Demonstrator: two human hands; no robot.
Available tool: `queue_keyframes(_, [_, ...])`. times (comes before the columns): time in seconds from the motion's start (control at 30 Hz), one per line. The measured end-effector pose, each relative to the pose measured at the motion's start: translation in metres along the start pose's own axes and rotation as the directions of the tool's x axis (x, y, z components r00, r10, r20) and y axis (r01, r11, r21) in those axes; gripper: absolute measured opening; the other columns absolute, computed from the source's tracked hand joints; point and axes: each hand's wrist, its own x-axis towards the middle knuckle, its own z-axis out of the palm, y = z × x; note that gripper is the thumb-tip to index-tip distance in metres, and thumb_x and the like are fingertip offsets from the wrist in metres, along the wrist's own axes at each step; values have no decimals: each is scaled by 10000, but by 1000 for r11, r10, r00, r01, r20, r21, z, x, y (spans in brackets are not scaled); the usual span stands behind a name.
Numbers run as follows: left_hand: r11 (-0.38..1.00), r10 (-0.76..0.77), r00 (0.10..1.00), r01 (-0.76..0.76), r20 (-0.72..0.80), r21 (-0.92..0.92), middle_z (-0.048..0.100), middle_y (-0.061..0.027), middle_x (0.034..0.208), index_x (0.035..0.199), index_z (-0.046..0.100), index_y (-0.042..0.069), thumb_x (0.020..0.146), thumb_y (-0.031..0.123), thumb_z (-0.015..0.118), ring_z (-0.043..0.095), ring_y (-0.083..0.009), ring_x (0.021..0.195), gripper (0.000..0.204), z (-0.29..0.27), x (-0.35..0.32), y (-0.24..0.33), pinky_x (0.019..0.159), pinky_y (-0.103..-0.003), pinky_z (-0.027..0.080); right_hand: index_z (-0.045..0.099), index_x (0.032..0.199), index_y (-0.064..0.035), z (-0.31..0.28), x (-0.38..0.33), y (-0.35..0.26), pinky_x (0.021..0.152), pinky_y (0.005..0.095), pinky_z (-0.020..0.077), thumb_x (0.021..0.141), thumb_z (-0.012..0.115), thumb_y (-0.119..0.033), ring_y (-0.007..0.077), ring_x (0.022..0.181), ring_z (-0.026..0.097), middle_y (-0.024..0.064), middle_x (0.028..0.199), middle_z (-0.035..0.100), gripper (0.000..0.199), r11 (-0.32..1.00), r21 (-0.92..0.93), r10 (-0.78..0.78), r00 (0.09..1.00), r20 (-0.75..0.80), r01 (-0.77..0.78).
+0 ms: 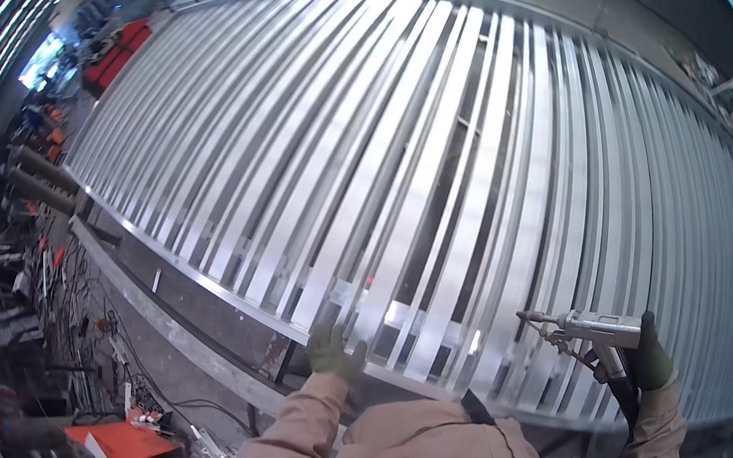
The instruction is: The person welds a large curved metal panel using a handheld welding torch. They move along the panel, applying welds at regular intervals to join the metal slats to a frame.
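Note:
A large frame of shiny metal slats (399, 196) lies in front of me, its long near rail (204, 282) running just ahead of my body. In a green glove, my left hand (335, 349) rests at that rail beside the slat ends, its fingers stretched out and holding nothing. My right hand (652, 362), gloved too, is wrapped round the grip of a silver welding gun (604, 326). The gun's narrow nozzle points left, over the slats near the front edge. A dark cable runs down from it past my sleeve.
A grey beam (182, 323) lies along the near left side of the frame. Cables, tools and scrap litter the floor at left, around an orange-topped box (124, 442). Thick pipes (44, 178) and a red object (118, 56) stand farther back on the left.

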Motion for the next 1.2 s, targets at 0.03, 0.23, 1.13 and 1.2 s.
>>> queue_keyframes(0.03, [988,-147,988,149,46,-49,649,-213,1527,1323,736,50,819,564,880,551,-433,1472,734,-6,-10,8,1286,-581,408,626,1538,41,-3,11,-4,669,442,675,1000,342,-1013,341,792,812,247,1075,815,1216,1000,-1,-7,1000,-17,7])
queue_keyframes(0.23, [920,-390,909,381,144,87,451,-212,1773,1645,521,43,842,687,802,376,-393,1673,1067,5,-77,29,1378,-548,288,623,1553,27,14,102,40,807,444,685,1214,348,-689,324,917,799,200,1178,799,838,969,-79,245,934,259,-232])
queue_keyframes(1.13, [777,-607,634,347,479,525,358,-266,1839,1764,319,-59,672,771,972,444,-387,1665,1518,-38,-11,88,1334,-494,403,718,1462,19,102,170,100,735,331,655,1168,276,-806,182,752,760,105,931,788,980,892,-437,338,809,480,-113])
queue_keyframes(1.2, [768,-604,643,314,470,558,370,-250,1836,1762,352,-41,682,778,959,479,-365,1638,1485,-36,-9,90,1303,-487,428,720,1459,19,107,170,103,730,321,650,1158,259,-824,177,736,753,98,908,782,1007,883,-439,369,828,423,-169])
